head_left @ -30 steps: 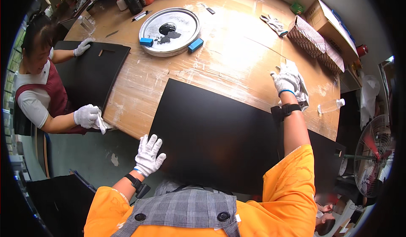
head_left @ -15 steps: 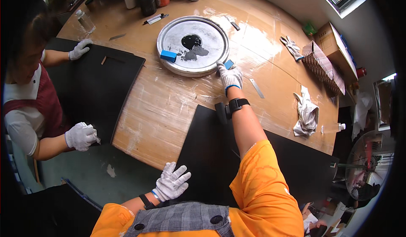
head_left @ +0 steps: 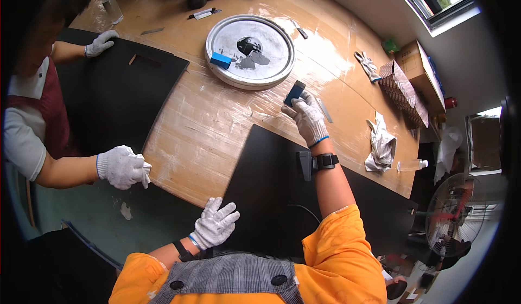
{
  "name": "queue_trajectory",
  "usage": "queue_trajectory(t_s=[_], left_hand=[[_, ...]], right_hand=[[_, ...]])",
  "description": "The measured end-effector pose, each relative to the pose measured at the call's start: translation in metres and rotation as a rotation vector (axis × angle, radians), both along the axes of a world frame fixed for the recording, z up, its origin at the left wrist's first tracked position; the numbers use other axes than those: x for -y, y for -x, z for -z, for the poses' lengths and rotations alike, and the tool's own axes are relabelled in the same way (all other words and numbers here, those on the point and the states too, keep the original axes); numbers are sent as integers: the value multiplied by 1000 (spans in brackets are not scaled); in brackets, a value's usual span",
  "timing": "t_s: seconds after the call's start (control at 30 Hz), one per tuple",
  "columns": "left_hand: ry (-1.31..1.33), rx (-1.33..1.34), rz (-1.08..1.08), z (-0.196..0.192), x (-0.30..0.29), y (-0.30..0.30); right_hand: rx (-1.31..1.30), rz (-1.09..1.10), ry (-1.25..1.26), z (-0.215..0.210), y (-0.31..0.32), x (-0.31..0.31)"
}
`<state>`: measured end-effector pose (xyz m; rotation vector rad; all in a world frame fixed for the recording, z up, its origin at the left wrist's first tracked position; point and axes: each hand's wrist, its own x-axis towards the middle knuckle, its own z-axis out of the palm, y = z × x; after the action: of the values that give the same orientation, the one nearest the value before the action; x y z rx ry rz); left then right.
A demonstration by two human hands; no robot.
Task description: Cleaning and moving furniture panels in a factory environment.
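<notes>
Blue rectangular sponge block pinched in gloved right hand, just beside round grey metal tray; gloved left hand spread empty on large black flat board edge.

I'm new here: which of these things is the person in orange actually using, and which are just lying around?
In use:
right hand holding blue block
left hand on black sheet
round tray

Lying about:
spare gloves
crumpled rag
cardboard box

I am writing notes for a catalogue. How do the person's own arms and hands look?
Both hands, left hand and right hand, wear white knit gloves with blue cuff edges. Each wrist carries a black strap; the right one bears a small black device. The sleeves are orange.
</notes>
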<state>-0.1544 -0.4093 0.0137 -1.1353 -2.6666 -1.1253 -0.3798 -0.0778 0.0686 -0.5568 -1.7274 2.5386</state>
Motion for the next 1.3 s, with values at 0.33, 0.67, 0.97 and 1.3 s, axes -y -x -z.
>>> queue_trajectory(t_s=[0.33,0.67,0.97,1.3], left_hand=[[43,-148,-257,-5,-6,-13],[-595,739,-1188,27,-18,-97],[-1033,1298,-926,2,-39,-115],[-969,1304,-792,14,-27,-123]], right_hand=[[-190,-319,144,-57,-133,2],[-55,-621,181,-52,-187,16],[-33,-995,-702,-83,-178,128],[-183,-1722,-853,-40,-174,283]])
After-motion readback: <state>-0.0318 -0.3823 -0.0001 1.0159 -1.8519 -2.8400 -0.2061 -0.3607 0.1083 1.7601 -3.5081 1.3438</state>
